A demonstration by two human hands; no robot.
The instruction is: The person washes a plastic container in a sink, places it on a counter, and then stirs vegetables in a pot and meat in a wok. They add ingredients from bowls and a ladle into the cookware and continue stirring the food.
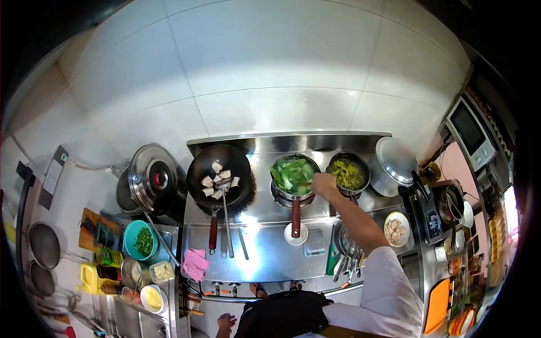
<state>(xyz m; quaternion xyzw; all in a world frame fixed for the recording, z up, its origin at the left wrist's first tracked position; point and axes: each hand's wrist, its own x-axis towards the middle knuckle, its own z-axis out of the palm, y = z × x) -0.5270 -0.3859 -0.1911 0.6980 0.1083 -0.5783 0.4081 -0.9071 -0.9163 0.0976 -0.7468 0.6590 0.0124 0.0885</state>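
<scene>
Your right hand [323,185] grips what looks like a utensil [305,184] at the greens [291,173] in the pan [296,212] — stirring, it seems. Your left hand [226,322] hangs loose, nearer you than the pan. Another turn calls for clearing the pot [367,179] right of the pan.

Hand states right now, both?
Left hand: looks loosely open, low beside the body, nothing visible in it.
Right hand: closed, apparently on a thin utensil at the leafy greens; type too small to tell.
</scene>
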